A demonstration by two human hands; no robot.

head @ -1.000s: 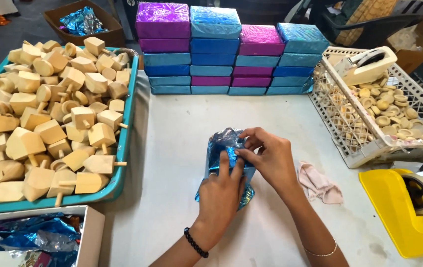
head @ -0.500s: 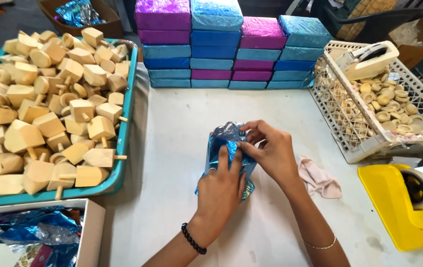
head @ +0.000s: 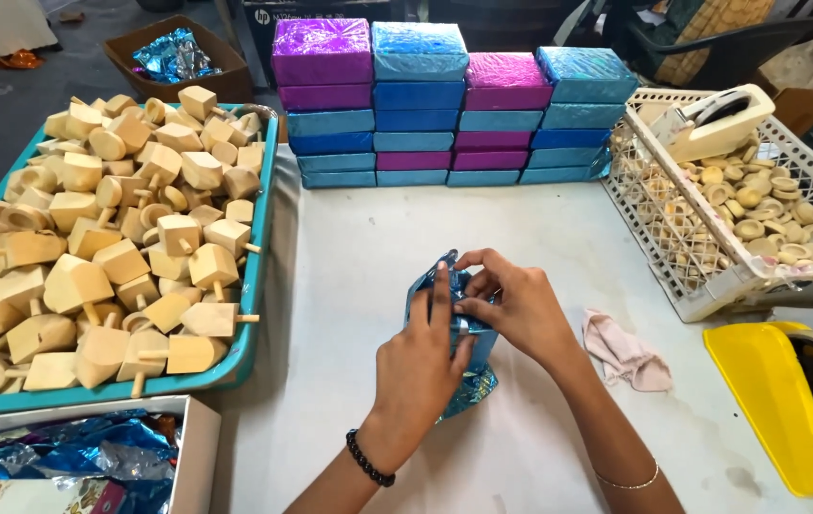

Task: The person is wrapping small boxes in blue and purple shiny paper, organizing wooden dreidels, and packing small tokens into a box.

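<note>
Both your hands are working mid-bench on one blue foil parcel [head: 454, 333]. It is lying near the centre of the white bench [head: 539, 228], its long axis running roughly 12 to 6 from where you are looking, with loose foil sticking up at its 12 o'clock end and more crinkling out at 6.

Your left hand [head: 418, 366] is lying flat along the parcel from 6 o'clock, fingers [head: 441, 290] pressed together and pointing toward 12, pinning the foil down. Your right hand [head: 511, 305] is coming in from 3 o'clock, fingers curled and pinching a fold of foil at the parcel's upper half, right against the left fingertips. Both hands are touching the parcel; neither is nearer than the other, but the right one is doing the fine gripping at the top.

Around it:
- At 9 o'clock, a teal tray [head: 256, 238] is holding a heap of wooden tops [head: 111, 238].
- At 12, wrapped boxes [head: 435, 105] in blue and purple foil are standing stacked in four columns.
- At 2, a white basket [head: 663, 238] is holding small wooden pieces and a tape dispenser.
- At 3, just beside your right wrist, a pink cloth [head: 627, 352] is lying crumpled.
- At 4, a yellow tape dispenser [head: 792, 400] is sitting at the bench edge.
- At 8, a box of foil sheets [head: 92, 457].
</note>
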